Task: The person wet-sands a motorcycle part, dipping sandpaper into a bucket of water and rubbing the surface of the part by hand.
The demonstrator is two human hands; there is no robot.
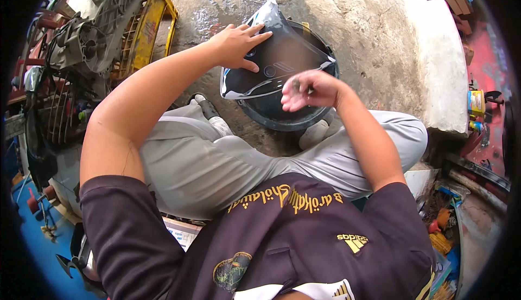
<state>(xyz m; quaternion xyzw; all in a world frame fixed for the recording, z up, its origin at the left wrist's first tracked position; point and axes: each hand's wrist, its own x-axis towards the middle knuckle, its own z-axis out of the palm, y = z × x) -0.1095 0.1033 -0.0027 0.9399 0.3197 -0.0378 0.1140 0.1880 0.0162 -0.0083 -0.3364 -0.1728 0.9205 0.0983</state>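
A glossy black panel [279, 56] with pale, shiny edges lies tilted across a round black tub [282, 121] between my legs. My left hand [241, 45] rests on the panel's left part with its fingers spread. Just above the panel's lower right edge is my right hand [309, 89], its fingers curled. Something small and dark shows by those fingers, but I cannot make out what it is. The panel hides most of the tub's inside.
On the left stand a yellow crate [154, 29] and a grey metal engine part [87, 45]. The concrete floor [363, 34] has wet patches. A white ledge [442, 61] runs along the right. A box of assorted small items [445, 224] is at lower right.
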